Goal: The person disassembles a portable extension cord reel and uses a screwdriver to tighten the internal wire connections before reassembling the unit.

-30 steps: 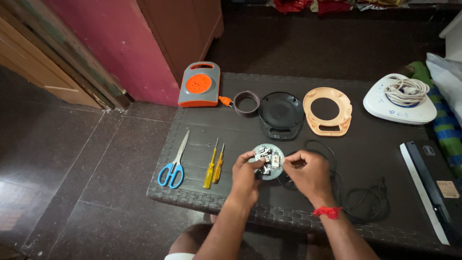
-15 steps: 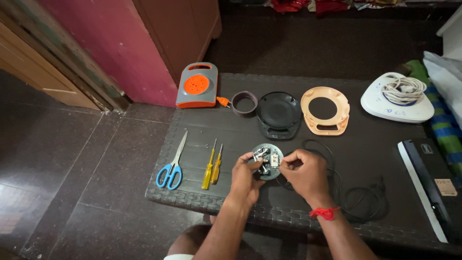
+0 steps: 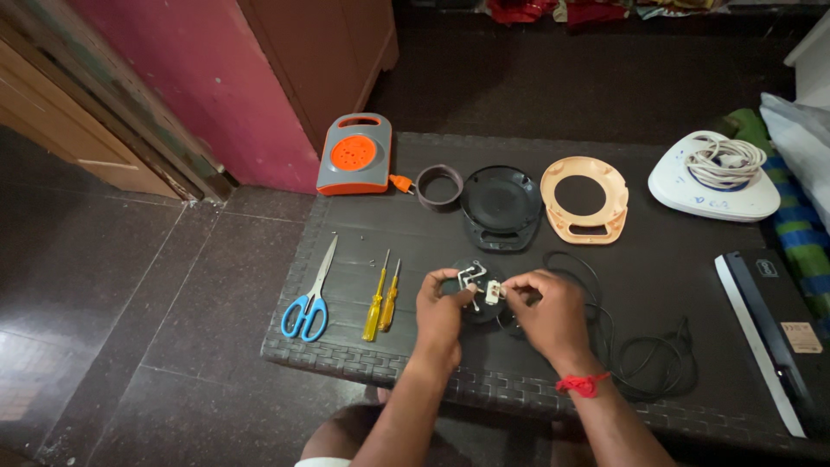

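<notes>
1. Dark woven table (image 3: 363, 233) carries everything; it stands on a tiled floor (image 3: 130, 329) next to a pink wall (image 3: 207, 78).
2. The left hand (image 3: 439, 313) curls around the left edge of a small round black part (image 3: 477, 298), thumb and fingers pinched on its rim.
3. The right hand (image 3: 546, 311) pinches a small white and metal piece (image 3: 493, 291) on top of that part; a red thread (image 3: 581, 384) circles this wrist.
4. The part sits near the front middle of the table, between both hands, just above the tabletop; whether it touches the table I cannot tell.
5. A black cord (image 3: 640, 363) loops from the part out to the right.
6. Left of the hands lie two yellow screwdrivers (image 3: 380, 304) side by side, and further left blue scissors (image 3: 307, 307).
7. Along the back row: an orange and grey reel (image 3: 354, 156), a dark ring (image 3: 438, 186), a black round cover (image 3: 501, 207), and a peach ring plate (image 3: 585, 197).
8. At back right sits a white base (image 3: 713, 186) with a coiled white cable (image 3: 724, 158) on it.
9. A long dark box (image 3: 778, 333) lies at the right edge.
</notes>
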